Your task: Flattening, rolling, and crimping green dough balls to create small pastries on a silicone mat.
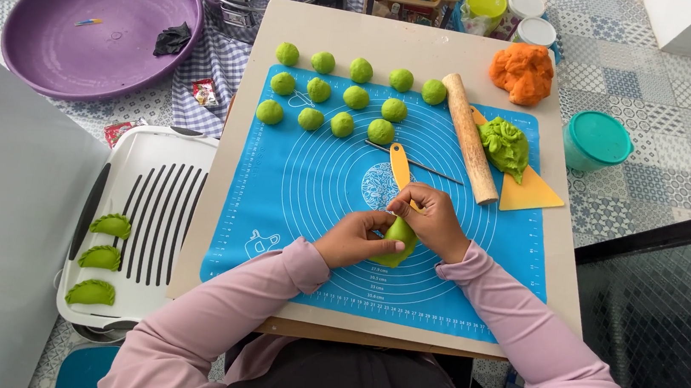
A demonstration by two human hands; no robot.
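Note:
Both my hands hold a folded piece of green dough (397,240) over the blue silicone mat (295,189). My left hand (351,237) cups it from the left. My right hand (431,220) pinches its upper edge with the fingertips. Several green dough balls (344,95) lie in rows at the mat's far end. An orange-handled tool (400,166) and a thin metal stick (425,166) lie just beyond my hands.
A wooden rolling pin (471,139), a green dough lump (505,147) on a yellow scraper (530,192) and an orange dough lump (523,72) lie at right. A white tray (152,199) at left holds three shaped green dumplings (101,257). Purple basin (98,27), teal-lidded tub (596,140).

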